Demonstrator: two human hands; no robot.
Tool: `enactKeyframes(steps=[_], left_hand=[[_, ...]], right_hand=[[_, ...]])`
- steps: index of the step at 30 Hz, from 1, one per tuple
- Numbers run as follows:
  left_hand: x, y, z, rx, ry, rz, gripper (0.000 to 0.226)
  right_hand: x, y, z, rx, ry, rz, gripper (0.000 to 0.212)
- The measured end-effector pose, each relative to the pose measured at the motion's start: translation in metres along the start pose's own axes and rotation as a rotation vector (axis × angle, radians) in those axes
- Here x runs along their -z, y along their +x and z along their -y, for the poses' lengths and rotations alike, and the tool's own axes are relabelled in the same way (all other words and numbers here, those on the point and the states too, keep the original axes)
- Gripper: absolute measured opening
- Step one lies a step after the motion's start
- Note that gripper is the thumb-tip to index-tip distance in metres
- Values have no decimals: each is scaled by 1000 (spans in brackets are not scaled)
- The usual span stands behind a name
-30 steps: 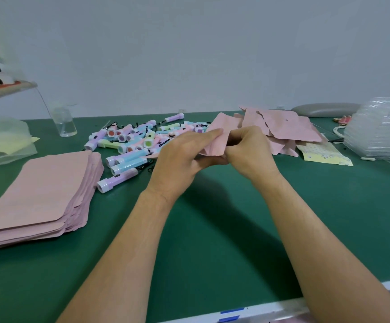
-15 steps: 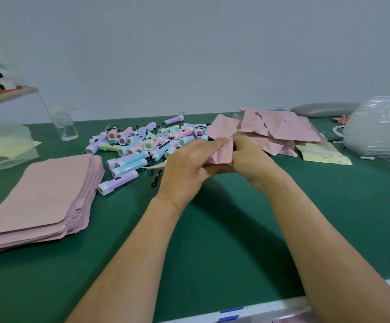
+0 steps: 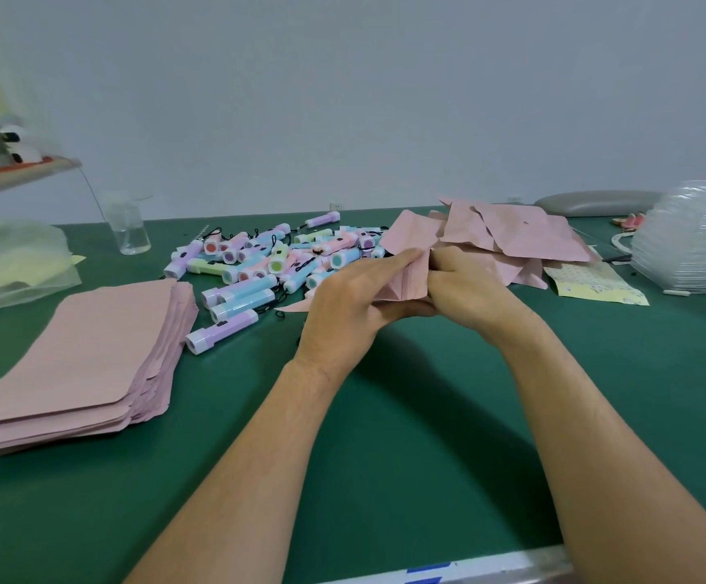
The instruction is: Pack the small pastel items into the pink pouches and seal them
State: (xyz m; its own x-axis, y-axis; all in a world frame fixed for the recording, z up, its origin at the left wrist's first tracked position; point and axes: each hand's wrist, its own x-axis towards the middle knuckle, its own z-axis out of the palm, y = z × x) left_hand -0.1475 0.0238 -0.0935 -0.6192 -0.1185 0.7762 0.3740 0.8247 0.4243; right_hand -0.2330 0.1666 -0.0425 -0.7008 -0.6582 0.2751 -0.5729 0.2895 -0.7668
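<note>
My left hand (image 3: 351, 301) and my right hand (image 3: 465, 288) meet over the middle of the green table, both pinching one pink pouch (image 3: 402, 280) between them. Whatever is inside the pouch is hidden by my fingers. Behind my hands lies a heap of small pastel flashlight-shaped items (image 3: 267, 263) with black cords. A flat stack of empty pink pouches (image 3: 77, 351) sits at the left. A loose pile of pink pouches (image 3: 511, 233) lies at the back right.
A clear cup (image 3: 130, 229) stands at the back left beside a plastic bag (image 3: 10, 267). A stack of clear plastic trays (image 3: 692, 246) and a yellow patterned sheet (image 3: 596, 282) are at the right. The table's near edge (image 3: 469, 571) runs along the bottom.
Both hands have shifted slightly along the pouch's edge while still pinching it. My view has moved a little; nothing else on the table has moved.
</note>
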Motion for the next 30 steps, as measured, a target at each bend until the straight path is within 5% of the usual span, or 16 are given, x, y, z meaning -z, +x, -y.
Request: enactKeyframes(steps=[9, 13, 22, 26, 30], left_hand=[[-1, 3, 12, 15, -102, -140, 54], [-1, 5, 7, 123, -476, -233, 48], [0, 8, 9, 76, -344, -350, 49], [-1, 7, 10, 104, -462, -293, 48], [-3, 5, 8, 154, -521, -260, 46]], right_hand=[[-1, -1, 2, 296, -172, -155, 36], [-1, -4, 6, 543, -118, -260, 50], [6, -3, 1, 695, -69, -904, 32], [6, -3, 3, 708, -143, -866, 23], [7, -7, 4, 761, -284, -550, 25]])
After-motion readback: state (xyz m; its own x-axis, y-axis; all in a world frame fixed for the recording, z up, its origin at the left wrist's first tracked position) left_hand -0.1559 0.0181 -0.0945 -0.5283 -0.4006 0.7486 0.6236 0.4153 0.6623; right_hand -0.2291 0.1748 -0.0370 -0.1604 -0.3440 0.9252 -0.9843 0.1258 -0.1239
